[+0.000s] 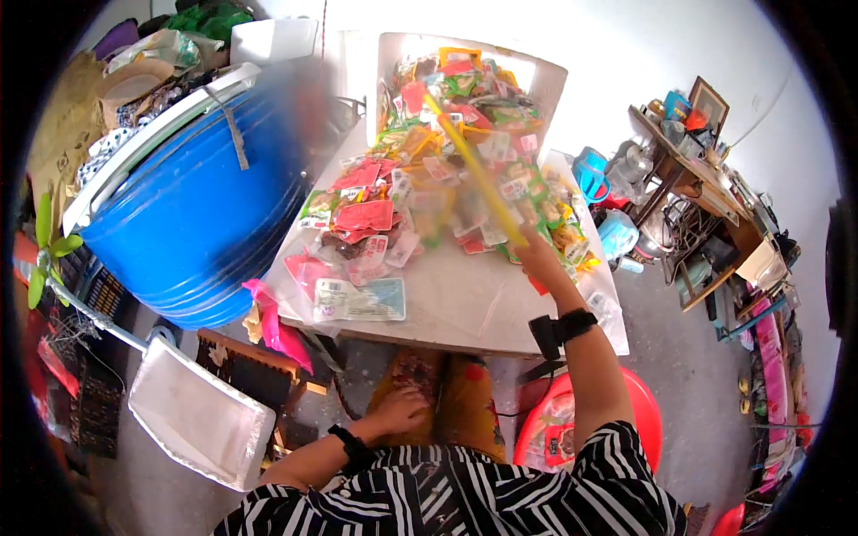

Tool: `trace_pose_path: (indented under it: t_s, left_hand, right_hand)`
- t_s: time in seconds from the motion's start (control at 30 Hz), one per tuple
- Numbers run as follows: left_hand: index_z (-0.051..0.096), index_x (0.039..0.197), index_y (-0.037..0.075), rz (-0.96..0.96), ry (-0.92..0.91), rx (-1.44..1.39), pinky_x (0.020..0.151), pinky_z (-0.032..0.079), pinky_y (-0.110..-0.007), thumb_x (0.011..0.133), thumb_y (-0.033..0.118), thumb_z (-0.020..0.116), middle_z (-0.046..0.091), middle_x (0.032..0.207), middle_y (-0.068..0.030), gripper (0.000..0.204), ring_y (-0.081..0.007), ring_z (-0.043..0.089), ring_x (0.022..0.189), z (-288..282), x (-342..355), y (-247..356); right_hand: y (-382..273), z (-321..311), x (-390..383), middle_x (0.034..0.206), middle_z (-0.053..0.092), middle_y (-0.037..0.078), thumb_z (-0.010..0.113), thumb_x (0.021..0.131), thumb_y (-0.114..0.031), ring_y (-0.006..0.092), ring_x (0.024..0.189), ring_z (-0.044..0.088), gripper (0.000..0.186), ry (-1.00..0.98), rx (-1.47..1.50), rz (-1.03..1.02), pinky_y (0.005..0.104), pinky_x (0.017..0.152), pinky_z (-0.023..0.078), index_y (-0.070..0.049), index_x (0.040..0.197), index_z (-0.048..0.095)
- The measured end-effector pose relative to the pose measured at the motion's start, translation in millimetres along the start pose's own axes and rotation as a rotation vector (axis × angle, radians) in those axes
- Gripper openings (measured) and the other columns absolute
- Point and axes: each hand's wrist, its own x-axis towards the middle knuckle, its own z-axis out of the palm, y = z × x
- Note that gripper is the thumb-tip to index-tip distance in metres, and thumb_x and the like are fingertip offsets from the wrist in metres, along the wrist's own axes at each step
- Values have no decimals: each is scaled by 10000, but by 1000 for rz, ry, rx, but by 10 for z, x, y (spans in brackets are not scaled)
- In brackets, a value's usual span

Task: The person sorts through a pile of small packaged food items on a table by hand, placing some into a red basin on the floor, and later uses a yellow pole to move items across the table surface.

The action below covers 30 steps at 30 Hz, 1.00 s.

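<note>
My right hand [539, 256] is closed round the lower end of a long yellow stick [474, 167]. The stick slants up and to the left across a big heap of small sealed packets [509, 100] in red, green, yellow and clear wrapping. Part of the heap lies blurred beneath it. Red packets [365, 215] gather on the left side of the table, nearer to me. A flat clear and pale green packet [359, 300] rests by the front edge. Down on my lap, my left hand [400, 410] lies flat on my thigh, holding nothing.
Packets cover much of the pale table [456, 313]. At its left stands a big blue barrel [197, 205]. A red basin [639, 402] holding packets sits by my right leg. A white-topped stool [201, 424] and a green fan [45, 255] are at left, a cluttered wooden desk [688, 183] at right.
</note>
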Motion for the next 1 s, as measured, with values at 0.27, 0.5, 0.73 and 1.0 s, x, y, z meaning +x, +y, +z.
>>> trace_pose_path:
  t_s: [0.27,0.5,0.73,1.0]
  left_hand:
    - [504,815,61,32,61,25,799,286,-330,620,212,474,474,879,-73,248,-260,370,923,146,-15,-89]
    - [502,822,61,69,36,63,805,284,-330,615,215,477,474,892,-72,260,-257,388,908,144,7,-104]
    - [504,813,58,73,18,38,802,288,-324,614,211,471,478,883,-78,253,-252,376,922,103,9,-85]
    - [497,837,65,7,-51,37,805,285,-328,626,232,471,453,937,-69,271,-251,339,963,44,7,-34]
  right_hand:
    - [103,-228,-670,619,458,62,454,685,-157,119,458,427,379,13,208,252,235,414,369,-53,1033,345]
    - [288,-246,-1198,561,435,53,443,689,-149,117,444,440,391,74,261,345,235,418,378,-53,1050,327]
    - [236,-155,-1840,539,428,18,417,703,-99,80,430,413,361,47,336,377,203,393,348,-38,1046,321]
    - [212,-95,-2255,574,423,27,448,708,-79,93,429,414,435,119,690,372,205,387,355,-59,1096,251]
